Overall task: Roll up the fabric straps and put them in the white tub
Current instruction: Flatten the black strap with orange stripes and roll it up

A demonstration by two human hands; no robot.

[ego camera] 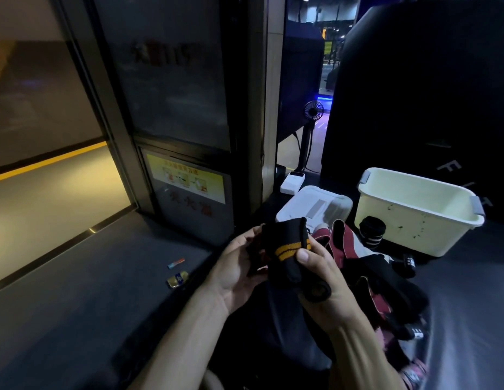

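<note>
Both hands gripped a black fabric strap with orange stripes (290, 250) at centre frame | left hand (239, 273) curled round its left edge | right hand (324, 280) pinched it, thumb on the stripes | white plastic tub (419, 211) stood right of centre on the dark desk (470, 277) | rolled black strap (371, 230) leaned against its front | loose maroon-and-black straps (357, 257) lay heaped just below.
</note>
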